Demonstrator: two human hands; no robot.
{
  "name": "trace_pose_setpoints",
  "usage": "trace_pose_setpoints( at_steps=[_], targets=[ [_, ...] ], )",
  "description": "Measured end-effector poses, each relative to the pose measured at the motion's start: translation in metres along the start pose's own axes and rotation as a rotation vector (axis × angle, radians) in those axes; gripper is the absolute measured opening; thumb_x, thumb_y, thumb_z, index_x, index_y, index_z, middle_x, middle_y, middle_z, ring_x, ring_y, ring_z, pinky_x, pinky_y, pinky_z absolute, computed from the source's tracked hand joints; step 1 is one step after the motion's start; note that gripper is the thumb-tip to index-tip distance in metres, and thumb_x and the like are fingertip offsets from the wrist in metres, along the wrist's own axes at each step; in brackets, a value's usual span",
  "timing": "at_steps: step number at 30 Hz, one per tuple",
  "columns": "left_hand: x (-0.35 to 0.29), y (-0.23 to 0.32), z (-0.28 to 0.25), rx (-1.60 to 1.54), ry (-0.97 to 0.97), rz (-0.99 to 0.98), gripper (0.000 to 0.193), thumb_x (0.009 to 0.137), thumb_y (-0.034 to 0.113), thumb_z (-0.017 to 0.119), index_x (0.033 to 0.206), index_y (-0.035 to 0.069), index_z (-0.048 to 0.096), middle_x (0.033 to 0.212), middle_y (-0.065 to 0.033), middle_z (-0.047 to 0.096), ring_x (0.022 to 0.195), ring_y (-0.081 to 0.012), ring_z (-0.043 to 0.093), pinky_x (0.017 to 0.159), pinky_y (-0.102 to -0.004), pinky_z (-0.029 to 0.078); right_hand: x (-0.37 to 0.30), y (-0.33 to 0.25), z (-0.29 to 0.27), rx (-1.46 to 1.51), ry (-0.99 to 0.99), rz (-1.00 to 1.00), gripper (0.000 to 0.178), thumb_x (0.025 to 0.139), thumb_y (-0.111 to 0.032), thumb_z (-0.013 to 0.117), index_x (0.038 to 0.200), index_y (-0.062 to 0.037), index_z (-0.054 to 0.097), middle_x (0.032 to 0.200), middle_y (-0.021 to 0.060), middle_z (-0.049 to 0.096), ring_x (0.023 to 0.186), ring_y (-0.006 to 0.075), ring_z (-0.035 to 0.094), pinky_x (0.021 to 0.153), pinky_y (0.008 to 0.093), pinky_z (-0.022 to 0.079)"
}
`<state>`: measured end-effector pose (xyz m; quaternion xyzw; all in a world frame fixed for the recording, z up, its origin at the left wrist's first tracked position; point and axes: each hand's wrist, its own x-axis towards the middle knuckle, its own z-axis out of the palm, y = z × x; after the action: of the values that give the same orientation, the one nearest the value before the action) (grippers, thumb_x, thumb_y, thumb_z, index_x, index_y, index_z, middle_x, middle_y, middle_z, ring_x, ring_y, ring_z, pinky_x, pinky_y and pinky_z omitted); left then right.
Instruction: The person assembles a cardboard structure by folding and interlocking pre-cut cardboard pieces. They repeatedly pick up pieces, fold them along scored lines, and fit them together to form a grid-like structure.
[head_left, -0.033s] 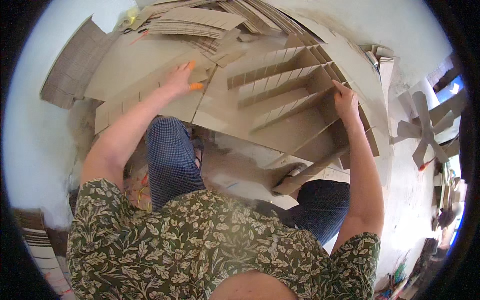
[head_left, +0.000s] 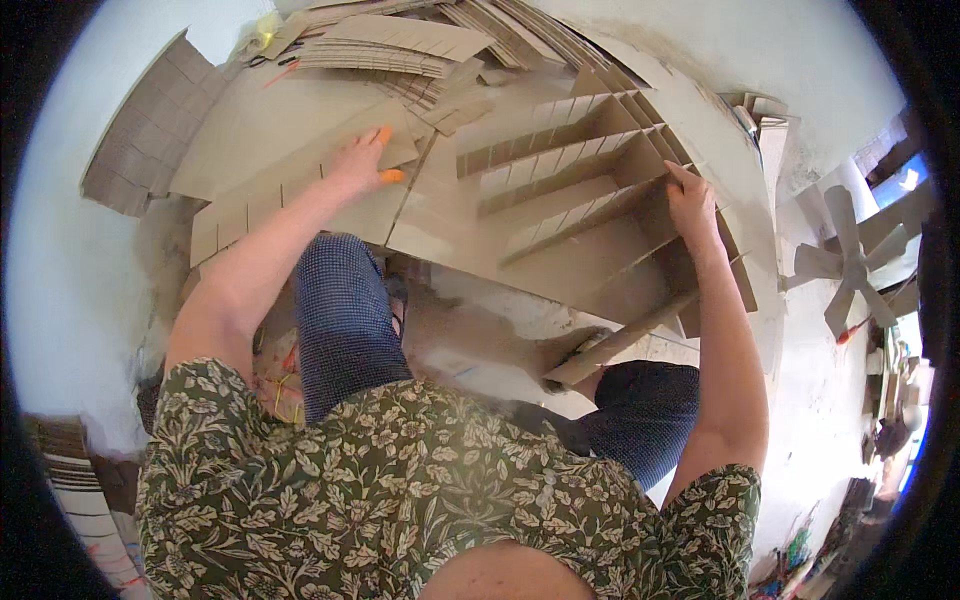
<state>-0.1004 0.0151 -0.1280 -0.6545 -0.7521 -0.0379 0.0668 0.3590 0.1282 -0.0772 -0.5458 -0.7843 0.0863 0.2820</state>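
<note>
On the left part of the tabletop lies a flat strip of brown cardboard (head_left: 265,200) with slits along it. My left hand (head_left: 360,165) rests over this strip, fingers apart, with orange covers on the thumb and one fingertip. To the right, slotted cardboard strips stand on edge, crossed into a partly assembled divider grid (head_left: 585,207). My right hand (head_left: 692,205) is closed on a cardboard strip at the grid's right side, its index finger reaching along the top edge. The palm hides part of that strip.
Stacked slotted cardboard strips (head_left: 385,50) lie at the table's far side. A bundle of cardboard sheets (head_left: 150,125) leans against the wall at left. A fan (head_left: 853,265) stands at right. My knees are under the table's near edge (head_left: 480,275).
My left hand and the strip beneath it have shifted very slightly. The right hand keeps its place on the grid.
</note>
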Motion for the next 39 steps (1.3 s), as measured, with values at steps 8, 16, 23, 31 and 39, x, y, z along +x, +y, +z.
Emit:
trace_pose_setpoints(
  at_steps=[8,16,23,31,39],
  targets=[
    [0.027,-0.026,0.005,-0.326,-0.014,-0.171,0.03,0.089,0.026,0.06,0.111,0.005,0.064,0.103,-0.0117,0.067,0.092,-0.0284,0.062,0.081,-0.0368,0.047,-0.043,-0.046,-0.03,0.351,0.232,-0.092,0.026,0.084,-0.003,0.061,0.109,-0.0019,0.066,0.097,0.0155,0.067,0.085,0.0218,0.064,0.079,0.0304,0.049],
    [0.016,-0.034,-0.039,-0.685,0.264,-0.081,0.023,0.087,0.018,0.064,0.105,0.004,0.068,0.093,-0.0142,0.069,0.086,-0.0158,0.064,0.074,-0.0299,0.049,-0.109,-0.12,-0.036,0.963,-0.18,0.181,0.029,0.093,-0.01,0.056,0.119,0.0023,0.059,0.1,0.0088,0.067,0.094,0.0159,0.062,0.081,0.0289,0.05],
    [-0.126,0.118,-0.1,-0.83,0.283,0.788,0.033,0.079,-0.002,0.062,0.111,0.002,0.065,0.119,-0.0137,0.061,0.105,-0.0313,0.061,0.091,-0.0385,0.05,-0.165,-0.17,-0.025,1.662,-0.356,0.506,0.035,0.093,-0.022,0.058,0.117,0.0034,0.059,0.103,0.0114,0.065,0.09,0.0157,0.062,0.076,0.0302,0.051],
    [-0.132,0.134,-0.08,-0.702,0.433,0.845,0.037,0.077,0.001,0.066,0.114,0.001,0.063,0.123,-0.0143,0.057,0.111,-0.0315,0.056,0.093,-0.0369,0.047,-0.203,-0.099,-0.086,1.332,0.558,0.432,0.021,0.089,-0.002,0.055,0.108,-0.0022,0.062,0.1,0.0091,0.066,0.087,0.0133,0.062,0.068,0.022,0.049],
    [-0.15,0.063,0.025,-0.913,0.193,0.295,0.023,0.086,-0.001,0.06,0.109,0.0,0.064,0.107,-0.0126,0.064,0.097,-0.0249,0.061,0.086,-0.0299,0.047,-0.22,-0.033,-0.1,0.872,0.646,0.422,0.014,0.09,-0.003,0.059,0.101,-0.0019,0.067,0.085,-0.0012,0.061,0.072,0.0055,0.049,0.06,0.0211,0.04]
  ],
)
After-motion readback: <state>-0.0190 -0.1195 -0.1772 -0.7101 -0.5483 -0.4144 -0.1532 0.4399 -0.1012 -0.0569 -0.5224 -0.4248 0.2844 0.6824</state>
